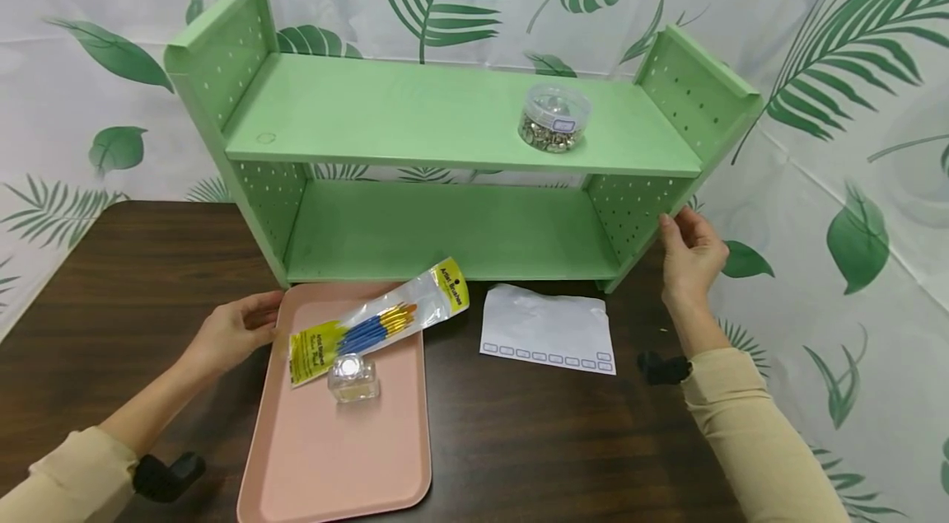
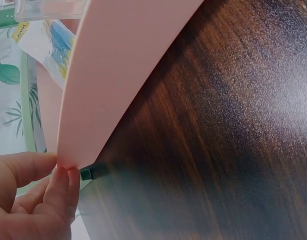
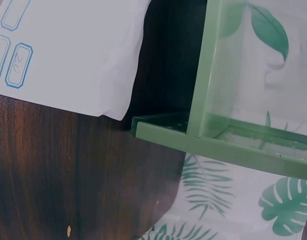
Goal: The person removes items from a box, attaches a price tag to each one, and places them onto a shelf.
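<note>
A pink tray [image 1: 363,457] lies on the table, its far edge close to the front of a green two-tier shelf [image 1: 452,231]. My left hand [image 1: 236,327] pinches the tray's far left corner between thumb and fingers, shown closely in the left wrist view. On the tray are a packet of artist brushes [image 1: 378,329] and a small clear square container [image 1: 353,383]. The packet's yellow end juts past the tray's right rim. With thumb and fingers, my right hand [image 1: 693,254] holds the front edge of the shelf's right side panel; the right wrist view does not show this hand.
A round clear tub of small metallic pieces [image 1: 554,123] stands on the upper shelf, right of centre. White label paper [image 1: 549,329] lies in front of the lower tier, right of the tray. Behind the shelf hangs a leaf-patterned cloth [image 1: 853,95]. The table [image 1: 519,441] is dark wood.
</note>
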`<state>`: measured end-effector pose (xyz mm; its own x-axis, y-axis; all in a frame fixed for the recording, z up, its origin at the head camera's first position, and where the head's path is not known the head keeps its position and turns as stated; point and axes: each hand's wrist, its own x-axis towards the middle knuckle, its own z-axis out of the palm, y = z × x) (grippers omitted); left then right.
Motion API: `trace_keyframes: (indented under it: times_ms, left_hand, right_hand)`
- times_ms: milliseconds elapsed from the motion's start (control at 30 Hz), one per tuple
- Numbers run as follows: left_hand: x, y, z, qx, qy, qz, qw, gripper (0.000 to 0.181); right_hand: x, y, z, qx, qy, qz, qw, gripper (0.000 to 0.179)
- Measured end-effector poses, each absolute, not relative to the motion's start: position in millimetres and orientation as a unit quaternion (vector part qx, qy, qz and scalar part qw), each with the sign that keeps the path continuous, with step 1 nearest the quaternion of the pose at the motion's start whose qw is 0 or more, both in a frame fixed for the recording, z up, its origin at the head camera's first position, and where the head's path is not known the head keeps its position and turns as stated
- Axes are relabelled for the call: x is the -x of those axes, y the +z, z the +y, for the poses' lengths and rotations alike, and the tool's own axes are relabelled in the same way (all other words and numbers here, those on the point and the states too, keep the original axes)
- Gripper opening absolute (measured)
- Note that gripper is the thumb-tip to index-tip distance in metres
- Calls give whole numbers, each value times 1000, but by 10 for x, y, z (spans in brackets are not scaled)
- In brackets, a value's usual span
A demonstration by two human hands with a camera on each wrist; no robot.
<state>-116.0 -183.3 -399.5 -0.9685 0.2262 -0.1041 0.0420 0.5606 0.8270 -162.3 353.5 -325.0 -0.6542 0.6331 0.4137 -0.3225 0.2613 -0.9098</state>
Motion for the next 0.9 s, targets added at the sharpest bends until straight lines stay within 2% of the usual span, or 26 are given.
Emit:
trace_keyframes:
  times_ms: [433, 567, 667, 800, 900]
  left_hand:
    - [1159, -4009, -1838, -77, 467, 874, 105, 52]
    - [1152, -4005, -1838, -74, 468, 874, 105, 52]
    - [1148, -3997, -1837, -73, 468, 875, 106, 52]
    - [1145, -3992, -1837, -71, 466, 875, 108, 52]
    - [1143, -3991, -1837, -70, 464, 877, 108, 53]
  right_hand:
    - [1610, -3177, 3488, 121, 635, -660, 384, 17]
    - [1577, -3160, 3482, 130, 652, -646, 374, 20]
    - [1518, -3142, 3451, 134, 668, -612, 402, 21]
    - [1405, -3133, 3302, 93, 695, -531, 475, 16]
    - [1318, -3137, 3098, 34, 720, -501, 479, 14]
